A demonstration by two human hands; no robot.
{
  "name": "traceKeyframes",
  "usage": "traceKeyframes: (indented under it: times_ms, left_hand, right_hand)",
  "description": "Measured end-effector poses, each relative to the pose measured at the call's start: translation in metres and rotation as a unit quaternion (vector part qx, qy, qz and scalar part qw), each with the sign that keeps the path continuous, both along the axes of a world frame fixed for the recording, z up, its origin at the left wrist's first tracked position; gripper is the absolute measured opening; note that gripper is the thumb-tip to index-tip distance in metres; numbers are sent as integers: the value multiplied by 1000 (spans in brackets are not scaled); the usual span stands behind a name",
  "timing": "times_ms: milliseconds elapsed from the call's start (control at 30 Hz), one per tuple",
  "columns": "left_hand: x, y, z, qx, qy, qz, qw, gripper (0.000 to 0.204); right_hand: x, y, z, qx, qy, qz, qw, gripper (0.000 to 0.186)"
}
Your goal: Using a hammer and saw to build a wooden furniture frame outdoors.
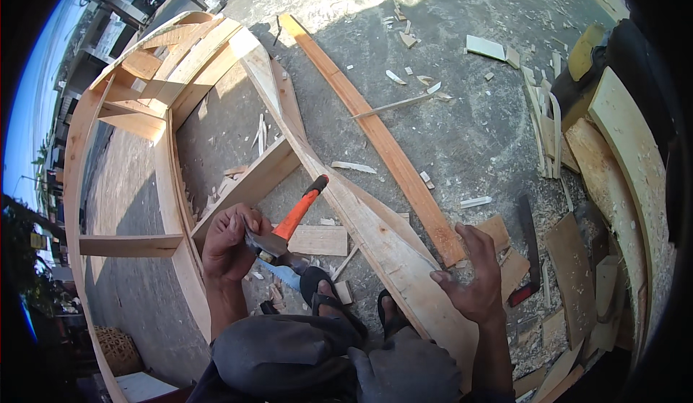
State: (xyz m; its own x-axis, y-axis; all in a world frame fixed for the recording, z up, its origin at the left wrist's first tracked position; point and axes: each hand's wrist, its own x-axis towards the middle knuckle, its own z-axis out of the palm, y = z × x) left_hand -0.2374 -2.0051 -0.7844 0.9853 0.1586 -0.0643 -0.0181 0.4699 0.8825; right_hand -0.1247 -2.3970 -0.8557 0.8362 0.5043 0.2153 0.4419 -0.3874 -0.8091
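My left hand (pixel 232 243) is closed, its fingers at the head of a hammer (pixel 296 214) with an orange handle and a black end. The handle points up and away to the right, across the inside of a wooden frame. My right hand (pixel 473 273) is open, thumb and fingers apart, over the right side of a long pale curved board (pixel 375 248). This board runs from the far end of the frame down past my knees. Whether the right palm touches it is hard to tell.
A long orange-brown plank (pixel 375 132) lies beyond the board. Curved wooden ribs and a crosspiece (pixel 130 245) stand at left. Board offcuts (pixel 570 273) and a black-and-red tool (pixel 525 292) lie at right. Wood chips litter the concrete floor (pixel 462 136). My sandalled feet (pixel 326 291) are between the timbers.
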Motion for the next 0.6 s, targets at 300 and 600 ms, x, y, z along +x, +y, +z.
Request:
traceKeyframes:
  times_ms: [300, 600]
  left_hand:
    - [23, -62, -70, -358, -14, -128, 925, 28]
    - [39, -99, -127, -520, 21, -21, 853, 26]
  right_hand:
    - [5, 91, 38, -263, -177, 100, 943, 63]
    - [-1, 113, -23, -135, 92, -16, 986, 30]
